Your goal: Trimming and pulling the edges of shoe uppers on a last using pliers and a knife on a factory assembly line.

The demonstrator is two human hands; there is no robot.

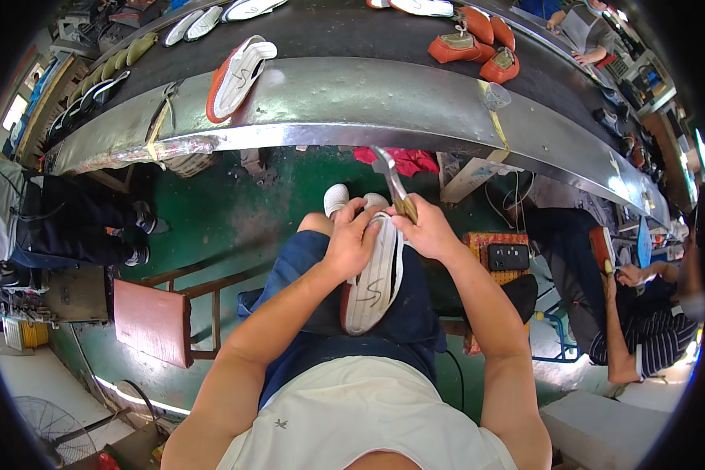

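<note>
A white shoe upper (366, 294) with a reddish-brown edge and a dark scribbled line rests on my lap, its narrower end pointing away from me. My left hand (352, 241) is closed around its far end on the left side. In my right hand (429, 230) I grip what look like steel pincers (392, 177), with a curved metal head and brassy handles. The head points up and away, above the shoe's far end. My right fingers sit close beside the shoe; whether they also touch it I cannot tell.
Ahead runs a metal-edged conveyor bench (352, 94) bearing a white-and-red shoe (237, 78), several orange shoes (471, 48) and white ones. To my left stands a stool (153, 321); to my right, a dark phone (508, 257) lies on an orange surface. People sit on both sides.
</note>
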